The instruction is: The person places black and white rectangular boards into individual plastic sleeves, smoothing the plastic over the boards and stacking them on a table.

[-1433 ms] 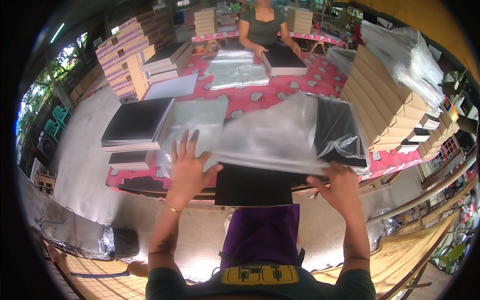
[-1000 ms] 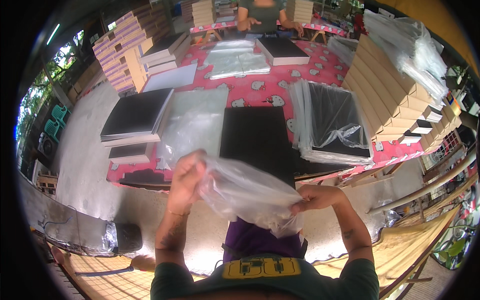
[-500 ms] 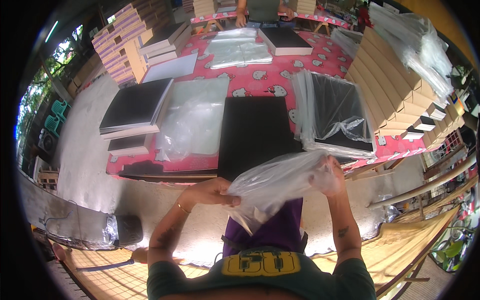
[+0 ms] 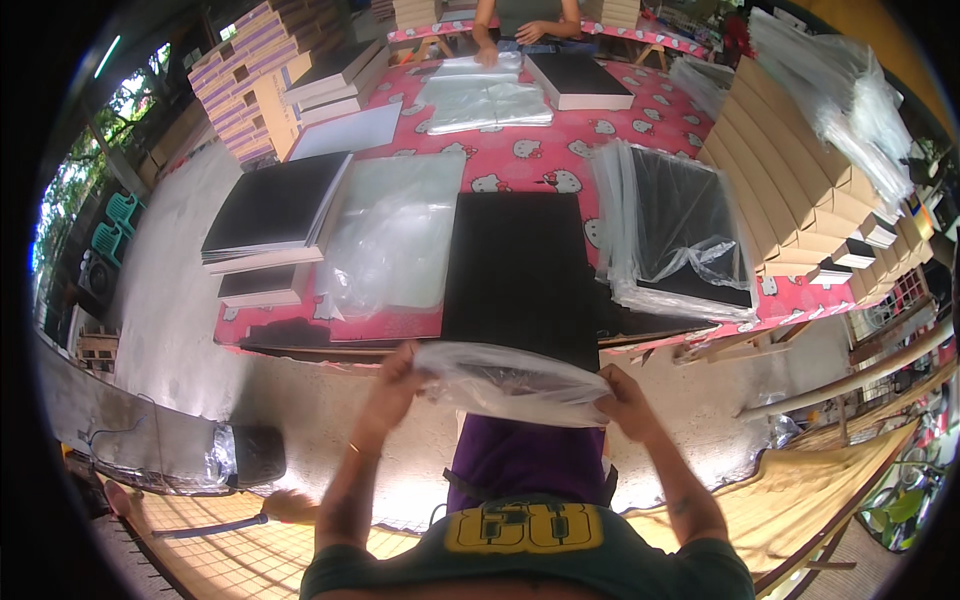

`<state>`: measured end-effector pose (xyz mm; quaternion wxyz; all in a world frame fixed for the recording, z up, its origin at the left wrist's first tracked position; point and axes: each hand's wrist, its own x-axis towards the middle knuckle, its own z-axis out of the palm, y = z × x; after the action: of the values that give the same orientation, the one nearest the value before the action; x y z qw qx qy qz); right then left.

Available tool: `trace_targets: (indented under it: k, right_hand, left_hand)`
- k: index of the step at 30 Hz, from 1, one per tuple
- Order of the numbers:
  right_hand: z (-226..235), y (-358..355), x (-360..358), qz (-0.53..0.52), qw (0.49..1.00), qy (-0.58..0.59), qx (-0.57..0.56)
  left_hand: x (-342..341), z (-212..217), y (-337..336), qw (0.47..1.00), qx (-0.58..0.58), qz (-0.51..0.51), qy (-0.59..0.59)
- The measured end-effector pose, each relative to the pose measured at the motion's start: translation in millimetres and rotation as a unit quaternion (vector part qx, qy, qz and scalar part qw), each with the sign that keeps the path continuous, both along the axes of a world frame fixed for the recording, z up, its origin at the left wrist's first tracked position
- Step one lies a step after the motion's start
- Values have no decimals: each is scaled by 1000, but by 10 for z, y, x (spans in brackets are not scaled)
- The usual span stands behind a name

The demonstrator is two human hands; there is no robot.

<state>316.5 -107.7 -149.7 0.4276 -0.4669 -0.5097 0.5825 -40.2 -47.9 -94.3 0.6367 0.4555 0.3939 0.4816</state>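
Note:
Between my hands a clear plastic bag (image 4: 515, 390) is stretched sideways, its mouth facing the table. My left hand (image 4: 402, 380) is closed on its left corner, and my right hand (image 4: 625, 402) grips the right corner. Just beyond the bag lies a black board (image 4: 517, 265), flat at the table's near edge. Left of it is a pile of clear plastic bags (image 4: 390, 235). To the right sits a stack of black boards in clear bags (image 4: 685, 220).
Black sheets in a thick stack (image 4: 275, 210) stand at the left of the pink patterned table (image 4: 500, 160). Cardboard boxes (image 4: 780, 180) line the right side, with more boxes (image 4: 245, 100) at the far left. Across the table, a person's hand (image 4: 487, 55) touches more plastic bags (image 4: 490, 105).
The bag went from slanted and bunched to stretched level between both hands. My left hand moved forward and left; my right came lower and inward. The far person's hand reached onto the bags.

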Motion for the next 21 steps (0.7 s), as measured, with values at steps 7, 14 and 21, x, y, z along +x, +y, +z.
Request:
trace_targets:
  k: [7, 14, 21]
  right_hand:
    - [-238, -157, -512, -276, 943, -178, 59]
    - [91, -245, -329, -300, 949, -73, 58]
    - [1154, -263, 149, -21, 931, 360, 61]
  left_hand:
    - [247, -791, -400, 956, 36, 152, 249]
    - [305, -362, -549, 952, 100, 194, 214]
    - [-217, 448, -351, 970, 134, 10, -202]
